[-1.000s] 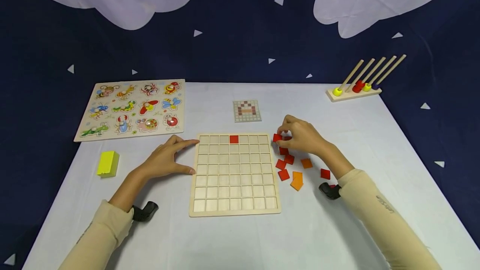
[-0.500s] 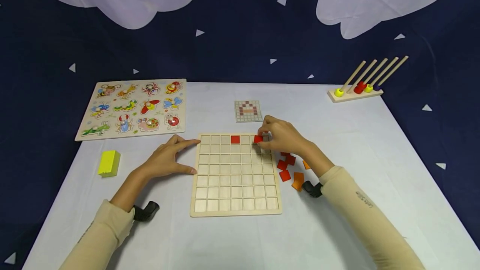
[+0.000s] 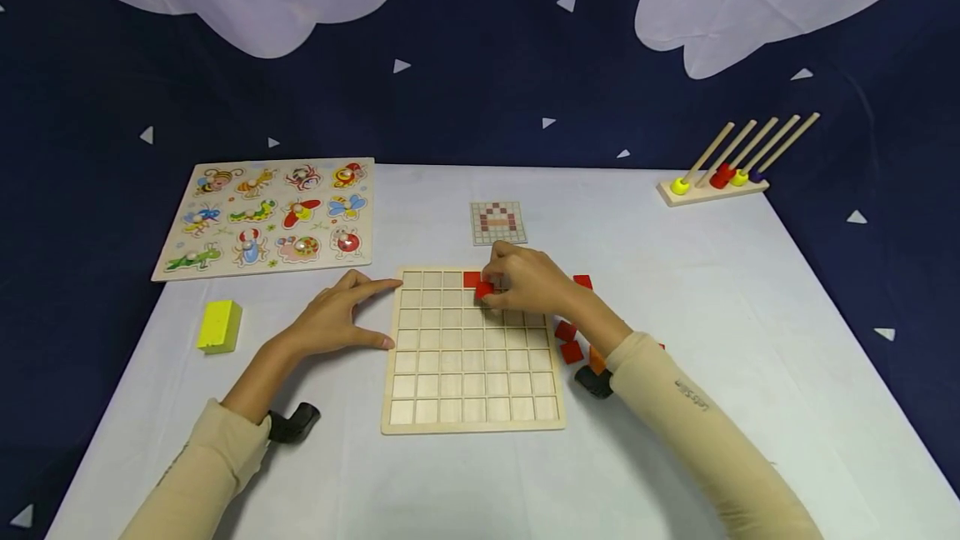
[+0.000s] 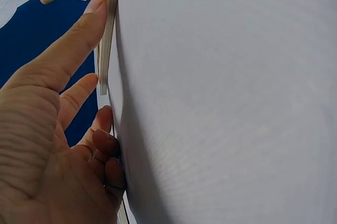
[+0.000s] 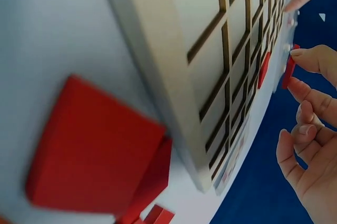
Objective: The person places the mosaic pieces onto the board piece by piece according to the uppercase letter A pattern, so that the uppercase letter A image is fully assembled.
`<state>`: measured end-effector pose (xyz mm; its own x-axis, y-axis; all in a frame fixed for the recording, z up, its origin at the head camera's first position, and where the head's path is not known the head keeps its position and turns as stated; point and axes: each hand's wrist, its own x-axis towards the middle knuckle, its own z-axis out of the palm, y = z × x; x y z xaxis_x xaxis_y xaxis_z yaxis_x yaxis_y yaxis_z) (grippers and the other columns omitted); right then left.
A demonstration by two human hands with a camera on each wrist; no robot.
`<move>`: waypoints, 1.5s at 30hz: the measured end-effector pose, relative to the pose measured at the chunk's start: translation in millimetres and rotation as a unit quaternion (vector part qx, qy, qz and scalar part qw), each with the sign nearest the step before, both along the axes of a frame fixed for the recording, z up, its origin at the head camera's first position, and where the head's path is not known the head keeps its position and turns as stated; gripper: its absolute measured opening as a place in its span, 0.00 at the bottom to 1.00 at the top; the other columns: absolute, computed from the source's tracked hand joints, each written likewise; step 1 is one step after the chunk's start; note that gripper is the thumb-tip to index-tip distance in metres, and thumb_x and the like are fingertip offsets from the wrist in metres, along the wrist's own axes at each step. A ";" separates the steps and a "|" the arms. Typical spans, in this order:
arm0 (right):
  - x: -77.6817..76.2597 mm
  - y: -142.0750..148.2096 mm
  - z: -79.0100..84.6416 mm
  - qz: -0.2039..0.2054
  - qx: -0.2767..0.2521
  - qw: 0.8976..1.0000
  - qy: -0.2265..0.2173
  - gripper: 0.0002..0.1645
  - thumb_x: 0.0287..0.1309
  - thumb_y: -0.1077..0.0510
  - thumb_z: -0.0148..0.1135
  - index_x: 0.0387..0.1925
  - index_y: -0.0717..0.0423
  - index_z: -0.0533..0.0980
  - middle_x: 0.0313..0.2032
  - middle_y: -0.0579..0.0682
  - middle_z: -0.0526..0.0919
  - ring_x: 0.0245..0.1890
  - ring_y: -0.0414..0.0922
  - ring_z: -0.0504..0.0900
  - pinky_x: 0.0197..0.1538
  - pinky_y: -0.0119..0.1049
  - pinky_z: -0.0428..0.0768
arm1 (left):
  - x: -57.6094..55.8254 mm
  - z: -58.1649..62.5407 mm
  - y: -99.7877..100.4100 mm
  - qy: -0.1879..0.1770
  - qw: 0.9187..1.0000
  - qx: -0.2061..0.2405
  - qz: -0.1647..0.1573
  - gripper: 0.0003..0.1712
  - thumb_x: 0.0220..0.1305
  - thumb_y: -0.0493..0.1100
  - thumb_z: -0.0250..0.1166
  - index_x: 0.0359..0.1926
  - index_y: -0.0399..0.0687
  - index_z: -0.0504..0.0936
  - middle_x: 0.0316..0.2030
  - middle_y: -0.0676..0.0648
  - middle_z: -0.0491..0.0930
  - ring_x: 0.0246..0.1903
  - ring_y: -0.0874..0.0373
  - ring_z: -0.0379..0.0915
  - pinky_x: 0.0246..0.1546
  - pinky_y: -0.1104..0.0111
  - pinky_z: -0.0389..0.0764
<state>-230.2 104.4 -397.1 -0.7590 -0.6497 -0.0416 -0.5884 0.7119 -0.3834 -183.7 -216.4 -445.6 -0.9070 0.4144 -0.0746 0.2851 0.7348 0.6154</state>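
My right hand pinches a red square tile between thumb and fingertips, over the upper rows of the wooden grid board. In the right wrist view the held tile stands on edge, above the board's surface. Another red tile lies in a top-row cell, right beside the held one in the head view. My left hand rests at the board's left edge, its index finger and thumb spread and touching the frame. Its other fingers show loosely bent in the left wrist view.
Right of the board lie several loose red tiles and orange tiles, partly hidden by the right forearm. A small pattern card lies behind the board. Farther out are an insect puzzle, a yellow block and a peg stand.
My right hand has lifted a red tile from the pile and carried it left over the board, close to the tile in the top row. The left hand stays in place.
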 end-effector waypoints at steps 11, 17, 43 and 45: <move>-1.3 -17.8 -4.1 0.032 -0.003 0.999 0.005 0.18 0.54 0.50 0.72 0.44 0.56 0.85 0.37 0.46 0.74 0.32 0.40 0.72 0.37 0.34 0.73 | 0.0 0.1 0.1 -0.002 1.000 0.000 0.002 0.53 0.40 0.60 0.81 0.70 0.59 0.71 0.46 0.46 0.69 0.36 0.55 0.63 0.39 0.63 0.64; -1.1 -27.1 -7.4 0.038 -0.006 0.999 0.004 0.15 0.55 0.51 0.72 0.41 0.55 0.85 0.36 0.45 0.74 0.31 0.40 0.72 0.35 0.32 0.72 | 0.0 -2.3 -0.5 -0.003 1.000 0.004 0.004 0.53 0.40 0.60 0.82 0.70 0.59 0.71 0.45 0.46 0.69 0.35 0.56 0.62 0.37 0.64 0.63; 0.2 -45.3 -14.9 0.052 0.039 0.997 0.049 0.10 0.60 0.51 0.70 0.38 0.53 0.85 0.37 0.46 0.76 0.32 0.39 0.73 0.38 0.35 0.76 | -1.2 -1.4 -0.5 -0.001 1.000 -0.001 -0.002 0.54 0.39 0.59 0.82 0.70 0.59 0.71 0.44 0.47 0.68 0.36 0.56 0.62 0.37 0.64 0.63; 0.8 -45.5 -15.2 0.049 0.033 0.997 0.046 0.10 0.59 0.51 0.70 0.37 0.53 0.85 0.36 0.47 0.76 0.31 0.39 0.73 0.38 0.35 0.76 | -1.3 -1.8 -0.5 -0.001 1.000 -0.001 -0.002 0.54 0.39 0.60 0.82 0.70 0.59 0.71 0.44 0.47 0.69 0.36 0.56 0.63 0.37 0.64 0.63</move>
